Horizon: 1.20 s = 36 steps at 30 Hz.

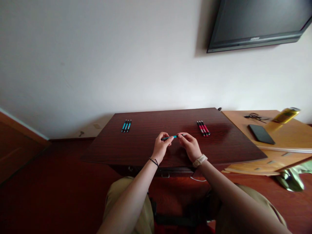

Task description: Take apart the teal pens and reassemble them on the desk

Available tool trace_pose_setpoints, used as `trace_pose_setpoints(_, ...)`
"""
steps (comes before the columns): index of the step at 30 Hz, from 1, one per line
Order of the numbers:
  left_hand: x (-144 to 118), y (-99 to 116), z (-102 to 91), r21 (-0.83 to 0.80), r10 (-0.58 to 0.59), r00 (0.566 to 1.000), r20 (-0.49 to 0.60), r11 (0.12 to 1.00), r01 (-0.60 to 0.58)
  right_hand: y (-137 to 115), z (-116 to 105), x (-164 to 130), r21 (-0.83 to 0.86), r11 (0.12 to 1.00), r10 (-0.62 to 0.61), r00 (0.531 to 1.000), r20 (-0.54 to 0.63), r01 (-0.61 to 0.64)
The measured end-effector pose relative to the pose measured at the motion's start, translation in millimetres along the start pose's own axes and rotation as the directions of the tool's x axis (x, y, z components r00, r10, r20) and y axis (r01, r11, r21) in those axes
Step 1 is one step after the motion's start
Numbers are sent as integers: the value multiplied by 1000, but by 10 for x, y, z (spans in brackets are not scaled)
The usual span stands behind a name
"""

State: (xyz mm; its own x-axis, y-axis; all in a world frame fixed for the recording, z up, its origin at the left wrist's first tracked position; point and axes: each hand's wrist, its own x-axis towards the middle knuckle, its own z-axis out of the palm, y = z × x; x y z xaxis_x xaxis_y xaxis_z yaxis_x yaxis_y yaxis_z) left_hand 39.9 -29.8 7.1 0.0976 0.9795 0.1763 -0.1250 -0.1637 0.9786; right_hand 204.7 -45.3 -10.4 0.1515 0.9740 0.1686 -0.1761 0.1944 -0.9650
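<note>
The blue pen (173, 136) lies almost level between your two hands, just above the middle of the dark counter (146, 146), its silver tip pointing right. Your left hand (162, 146) pinches the black rear end of the pen with its fingers (170, 139) pressed together around the barrel. Your right hand (190, 145) meets it from the other side, thumb and forefinger closed on the tip end, the other fingers curled in. The two hands sit close together, nearly touching at the pen. You wear a thin dark band on the left wrist and a light watch (200, 160) on the right. Well to the left on the counter lie three blue pens (126, 126) side by side; well to the right lie three red pens (203, 128), also side by side. Beyond the counter's right edge a lighter wooden cabinet (292, 136) carries a black phone (261, 134) and a yellow can (285, 115)
</note>
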Motion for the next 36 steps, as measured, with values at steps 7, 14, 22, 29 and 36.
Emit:
trace_pose_setpoints(7, 31, 49, 58, -18, 19, 999, -35, 1000, -20, -54, 7, 37, -26, 1000, -9, 1000, -14, 9)
trace_pose_setpoints(14, 44, 41, 6, 42, 20, 1000, 13, 999, -20, -108, -122, 31, 11, 1000, -5, 1000, 1, 5)
trace_pose_setpoints(22, -34, 1, -59, 114, 28, 994, 103, 993, -40, -132, -238, -20, -8, 1000, 9, 1000, 8, -9)
trace_pose_setpoints(29, -123, -87, 1, 206, 21, 982, 187, 977, -60, -129, -270, -21, 8, 1000, 2, 1000, -6, -2)
trace_pose_setpoints(36, -226, -18, 104, 203, -31, 963, 267, 979, -25, -190, -291, 3, 49, 999, 14, 1000, 11, -14)
